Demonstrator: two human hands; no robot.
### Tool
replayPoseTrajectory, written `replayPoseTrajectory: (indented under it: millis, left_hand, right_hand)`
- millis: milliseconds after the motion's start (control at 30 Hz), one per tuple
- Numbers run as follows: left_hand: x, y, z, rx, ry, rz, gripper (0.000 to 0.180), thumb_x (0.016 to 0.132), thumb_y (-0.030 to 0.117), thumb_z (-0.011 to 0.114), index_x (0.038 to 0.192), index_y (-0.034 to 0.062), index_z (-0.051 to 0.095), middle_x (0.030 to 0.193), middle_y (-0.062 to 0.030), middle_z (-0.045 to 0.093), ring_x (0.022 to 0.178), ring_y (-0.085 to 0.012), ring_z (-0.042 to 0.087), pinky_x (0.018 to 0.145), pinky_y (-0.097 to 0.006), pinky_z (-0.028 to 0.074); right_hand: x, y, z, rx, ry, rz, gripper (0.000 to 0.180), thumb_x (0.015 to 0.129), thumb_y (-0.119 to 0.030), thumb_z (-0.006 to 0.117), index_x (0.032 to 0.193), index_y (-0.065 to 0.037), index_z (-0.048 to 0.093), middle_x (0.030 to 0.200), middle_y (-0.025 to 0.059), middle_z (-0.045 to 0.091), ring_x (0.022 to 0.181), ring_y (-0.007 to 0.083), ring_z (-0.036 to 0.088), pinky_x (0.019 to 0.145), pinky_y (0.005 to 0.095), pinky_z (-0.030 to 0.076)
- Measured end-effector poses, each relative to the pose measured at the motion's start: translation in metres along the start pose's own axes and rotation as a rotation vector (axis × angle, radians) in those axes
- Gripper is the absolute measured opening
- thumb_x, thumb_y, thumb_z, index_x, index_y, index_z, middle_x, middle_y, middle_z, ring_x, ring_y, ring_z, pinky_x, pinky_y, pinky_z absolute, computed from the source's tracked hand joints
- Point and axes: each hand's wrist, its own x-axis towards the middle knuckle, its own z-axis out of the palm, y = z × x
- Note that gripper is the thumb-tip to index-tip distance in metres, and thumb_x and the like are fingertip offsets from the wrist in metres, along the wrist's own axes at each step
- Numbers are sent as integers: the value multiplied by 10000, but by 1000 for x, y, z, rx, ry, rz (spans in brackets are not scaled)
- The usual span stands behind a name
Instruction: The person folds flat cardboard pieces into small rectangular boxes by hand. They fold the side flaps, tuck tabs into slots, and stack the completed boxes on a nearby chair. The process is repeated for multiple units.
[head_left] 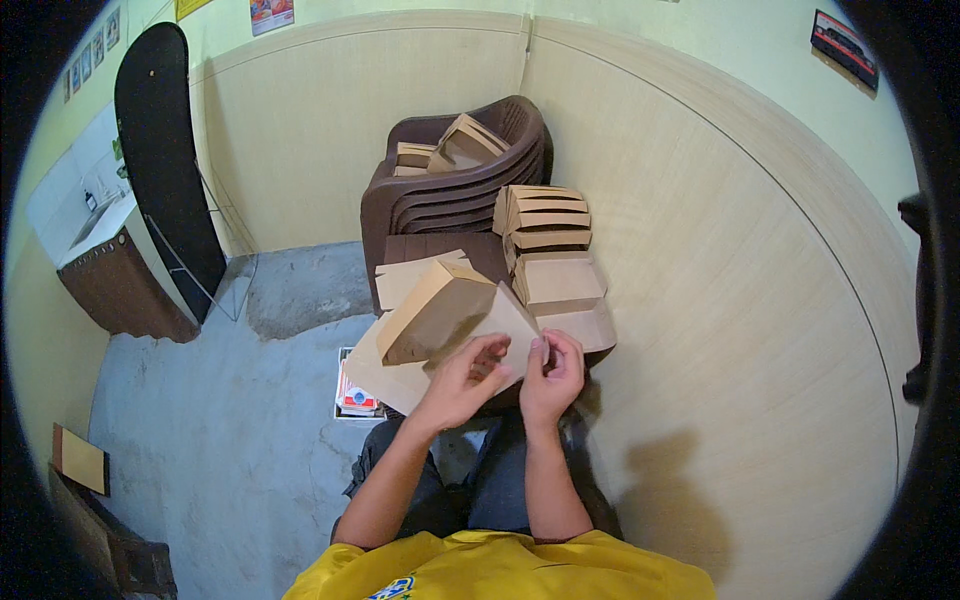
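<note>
Left hand [462, 380] and right hand [553, 372] pinch a half-folded brown carton [440, 315]; finished cartons [548, 225] stacked beyond it, flat blanks [405, 280] remain unfolded

A low dark brown table [440, 250] stands against the wood-panelled wall and bears most of the cardboard. On its right side, next to the wall, rises a stack of folded brown boxes [545, 215]; just in front of the stack lies a flatter box [557, 278], and nearer the person a flat sheet [590, 325] hangs over the table's edge. On the table's left side lies a flat cardboard blank [410, 278]. Behind the table is a pile of stacked brown plastic chairs [455, 195], with more folded boxes [455, 148] on the top seat. Left of the table, on the grey concrete floor [250, 420], lies a small printed packet [356, 395].
</note>
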Motion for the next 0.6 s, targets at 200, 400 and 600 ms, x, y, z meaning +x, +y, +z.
replayPoseTrajectory:
  millis: [200,400,600]
  left_hand:
    - [9,-6,19,192,234,157,487,953,231,788,1346,-34,674,1194,-166,647,1090,-298,672,950,-375,551]
    - [-10,-27,13,432,50,227,349,984,102,724,1328,44,725,1102,-158,668,1022,-328,646,906,-394,530]
    - [-10,-38,23,39,318,-11,282,934,71,822,1200,6,758,879,-79,741,787,-179,680,730,-316,543]
  right_hand:
    - [-17,-7,3,118,-289,-61,398,829,-14,735,1219,-18,656,1203,182,665,1112,290,673,954,352,551]
    - [-17,20,-18,621,-347,552,330,872,9,744,1175,-28,620,1124,72,633,1062,130,614,919,286,523]
    - [-20,32,-10,221,-267,572,99,1015,-38,734,1041,-10,644,991,42,671,849,107,636,761,274,560]
